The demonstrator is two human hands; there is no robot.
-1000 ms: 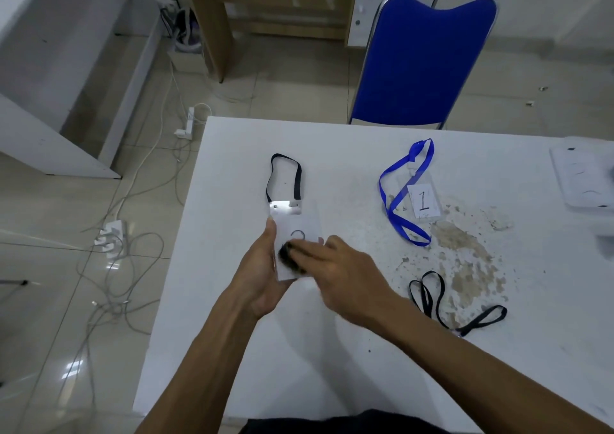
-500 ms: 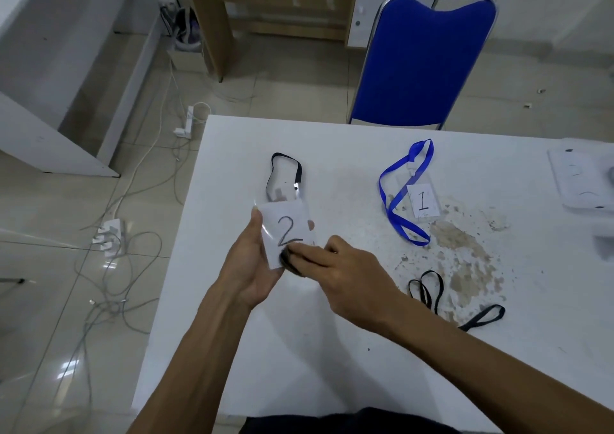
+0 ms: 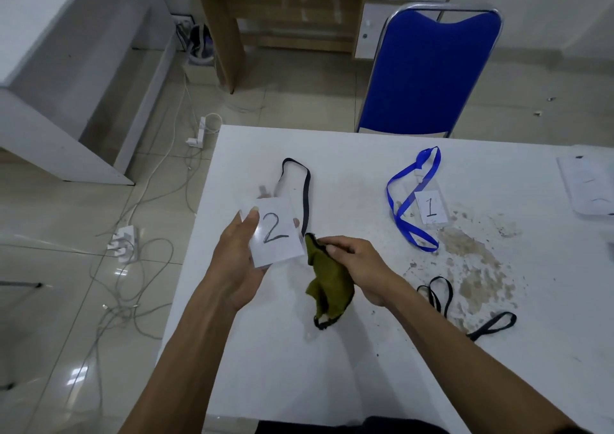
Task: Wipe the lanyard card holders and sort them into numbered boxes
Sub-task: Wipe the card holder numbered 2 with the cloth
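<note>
Olive-green cloth (image 3: 329,279) bunched in right hand's (image 3: 360,267) grip, just beside clear plastic card holder numbered 2 (image 3: 275,232) pinched in left hand's (image 3: 239,260) grip; best wipe flat, edge to edge.

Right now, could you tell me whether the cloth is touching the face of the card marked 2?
No: the right hand holds the olive cloth beside and below the card marked 2, which the left hand holds up with its face uncovered.

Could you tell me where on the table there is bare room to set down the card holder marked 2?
Bare: the near table between the forearms, and the far strip between the black lanyard and blue lanyard. Crowded: the right side, with the card holder marked 1, brown stains and loose black lanyard.
</note>
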